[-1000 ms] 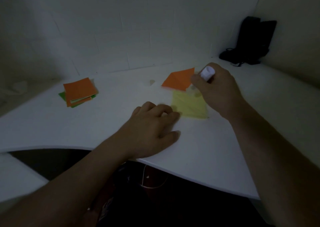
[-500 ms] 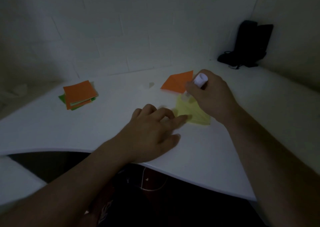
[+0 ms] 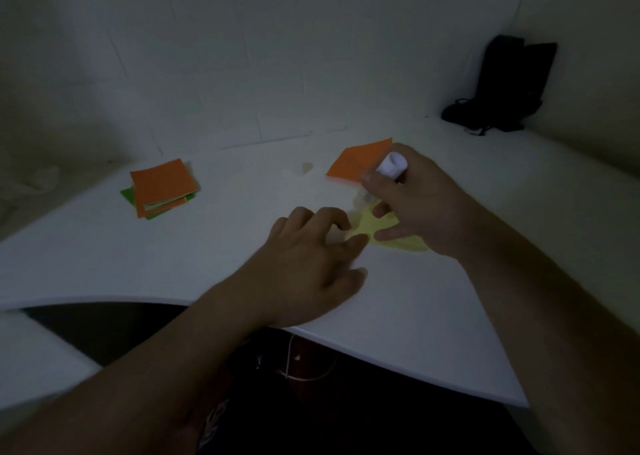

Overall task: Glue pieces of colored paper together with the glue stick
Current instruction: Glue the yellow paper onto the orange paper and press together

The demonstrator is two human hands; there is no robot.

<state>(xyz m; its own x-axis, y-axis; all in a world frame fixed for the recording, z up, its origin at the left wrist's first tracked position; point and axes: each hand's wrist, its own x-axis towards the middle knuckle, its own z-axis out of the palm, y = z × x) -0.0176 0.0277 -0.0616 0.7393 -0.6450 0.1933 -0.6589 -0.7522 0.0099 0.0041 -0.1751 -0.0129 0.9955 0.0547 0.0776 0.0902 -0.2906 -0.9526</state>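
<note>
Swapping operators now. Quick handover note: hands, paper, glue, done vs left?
Right hand: grips the glue stick, tip down over the yellow paper; whether the tip touches the sheet is hidden.
Left hand: fingers pressing the yellow paper's left edge flat on the white table.
Loose orange paper lies just behind the yellow sheet, not yet laid on it.
Spare stack of orange and green paper sits far left.
Done: yellow sheet held in place, glue stick at it.
Left: finish gluing, lay the orange piece on it, press down.
</note>
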